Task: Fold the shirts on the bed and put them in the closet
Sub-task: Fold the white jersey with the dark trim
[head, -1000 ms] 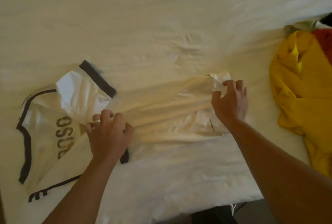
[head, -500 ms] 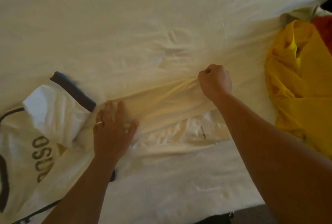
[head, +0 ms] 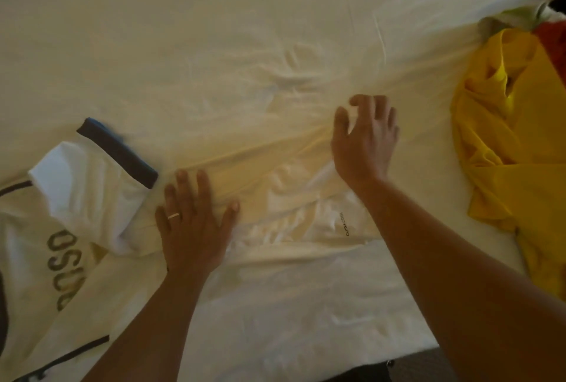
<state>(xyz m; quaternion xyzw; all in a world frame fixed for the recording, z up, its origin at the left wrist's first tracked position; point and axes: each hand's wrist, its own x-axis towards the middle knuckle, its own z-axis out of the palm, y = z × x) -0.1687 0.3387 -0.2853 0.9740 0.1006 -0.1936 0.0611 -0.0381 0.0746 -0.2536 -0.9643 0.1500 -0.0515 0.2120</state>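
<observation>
White cloth with dark trim, the shirt (head: 92, 198) lies across the near part of the bed (head: 214, 29), its printed chest out past your left wrist and its long side fold running between your two hands. Half a second ago your right hand (head: 364, 142) was a fist bunched on the hem end of that fold; now the fist has opened, the fingers are apart and loosely bent, and they hang just above the cloth with nothing in them. So the fold has been let go and lies where you pulled it. Your left hand (head: 193, 222) has kept its place, flat, fingers straight and spread, pressing the fold down just beside the dark-cuffed sleeve (head: 119, 152), which sits beyond your little finger.

I judge the lengthwise fold as laid but creased; smoothing comes next, then the cross fold. Well past your right fingertips, a yellow shirt (head: 514, 142) waits in a heap, a red garment (head: 554, 41) behind it.
</observation>
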